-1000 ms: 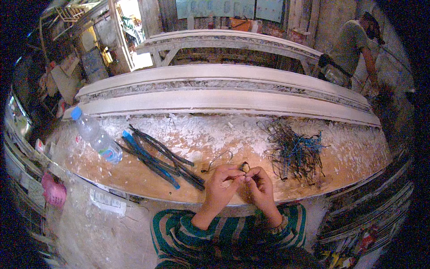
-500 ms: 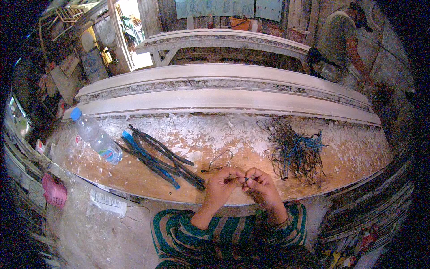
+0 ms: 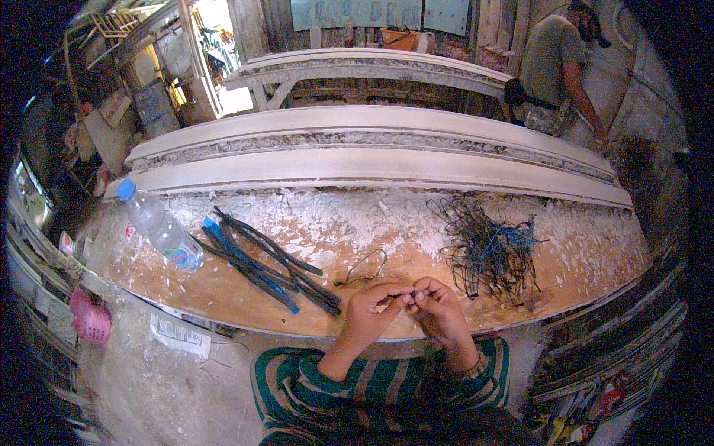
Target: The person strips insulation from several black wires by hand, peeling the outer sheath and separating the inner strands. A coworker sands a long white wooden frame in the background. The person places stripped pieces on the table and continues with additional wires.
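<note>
My left hand (image 3: 370, 306) and my right hand (image 3: 440, 308) meet over the near edge of the wooden table, fingertips pinched together. Something small and dark sits between the fingertips, too tiny to name. Just beyond my left hand lies a thin dark cord loop (image 3: 362, 269) on the tabletop. Left of that hand, a bunch of long black strips (image 3: 271, 256) with a blue strip (image 3: 249, 264) among them is spread on the wood. A tangled heap of thin black cords (image 3: 483, 256), partly blue, rests to the right beyond my right hand.
A clear plastic bottle (image 3: 160, 227) with a blue cap lies at the table's left. Long white mouldings (image 3: 372, 167) stretch across the far side, with white flakes on the wooden tabletop (image 3: 401, 260). Another person (image 3: 554, 63) stands at the back right. A pink bundle (image 3: 91, 318) sits lower left.
My fingers have shifted slightly, the pinched fingertips moving a little to the right. The person at the back right has moved slightly left. The cords and strips on the table stay put.
</note>
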Demonstrator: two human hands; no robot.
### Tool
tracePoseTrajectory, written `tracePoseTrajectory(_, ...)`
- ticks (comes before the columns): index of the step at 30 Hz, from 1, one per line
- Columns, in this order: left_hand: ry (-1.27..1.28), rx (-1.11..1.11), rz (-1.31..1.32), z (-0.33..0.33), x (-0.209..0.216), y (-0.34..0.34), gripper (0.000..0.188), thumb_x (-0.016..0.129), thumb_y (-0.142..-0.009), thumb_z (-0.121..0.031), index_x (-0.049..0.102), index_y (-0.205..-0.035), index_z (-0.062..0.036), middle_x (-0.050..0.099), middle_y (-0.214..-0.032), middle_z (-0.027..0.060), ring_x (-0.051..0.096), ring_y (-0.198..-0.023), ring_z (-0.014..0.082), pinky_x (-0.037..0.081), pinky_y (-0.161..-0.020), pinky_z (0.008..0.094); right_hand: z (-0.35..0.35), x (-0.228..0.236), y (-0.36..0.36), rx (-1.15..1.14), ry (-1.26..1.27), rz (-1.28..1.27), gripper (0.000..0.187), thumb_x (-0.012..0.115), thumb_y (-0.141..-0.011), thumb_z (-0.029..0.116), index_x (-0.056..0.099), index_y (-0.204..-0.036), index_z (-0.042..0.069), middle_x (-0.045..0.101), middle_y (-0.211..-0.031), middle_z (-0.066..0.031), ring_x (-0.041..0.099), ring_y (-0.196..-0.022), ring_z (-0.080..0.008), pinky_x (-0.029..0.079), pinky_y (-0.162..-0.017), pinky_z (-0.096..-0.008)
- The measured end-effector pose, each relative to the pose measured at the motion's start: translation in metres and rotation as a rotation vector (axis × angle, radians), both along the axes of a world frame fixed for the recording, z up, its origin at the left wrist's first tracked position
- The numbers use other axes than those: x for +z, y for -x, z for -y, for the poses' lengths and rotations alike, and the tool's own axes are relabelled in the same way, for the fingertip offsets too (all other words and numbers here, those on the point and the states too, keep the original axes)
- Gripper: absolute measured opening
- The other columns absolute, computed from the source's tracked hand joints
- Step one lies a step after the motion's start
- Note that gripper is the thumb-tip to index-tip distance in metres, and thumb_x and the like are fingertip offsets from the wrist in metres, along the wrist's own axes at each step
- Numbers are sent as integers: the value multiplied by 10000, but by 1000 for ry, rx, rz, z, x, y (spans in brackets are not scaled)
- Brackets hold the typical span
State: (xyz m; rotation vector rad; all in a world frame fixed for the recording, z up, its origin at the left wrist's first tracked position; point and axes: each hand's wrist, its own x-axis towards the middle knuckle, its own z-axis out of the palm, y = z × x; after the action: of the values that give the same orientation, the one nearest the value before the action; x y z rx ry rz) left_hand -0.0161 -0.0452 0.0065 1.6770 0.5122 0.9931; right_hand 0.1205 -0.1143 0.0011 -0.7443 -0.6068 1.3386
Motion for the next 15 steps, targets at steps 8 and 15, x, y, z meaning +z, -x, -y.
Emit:
tracePoseTrajectory(8,4,42,35,1,1,0,150,634,-737,-25,636,-886,-8,608,-919,100,592,-852,194,483,-745,273,0,0,2,-9,37,90,105,585,-813,97,531,-883,42,582,-807,-41,528,-683,-102,434,-615,-212)
tracePoseTrajectory(15,-35,36,9,0,1,1,133,615,-768,-16,631,-897,14,591,-950,112,587,-854,163,497,-713,242,0,1,1,1,-2,74,102,586,-808,91,532,-874,35,582,-787,-42,525,-676,-105,425,-607,-213)
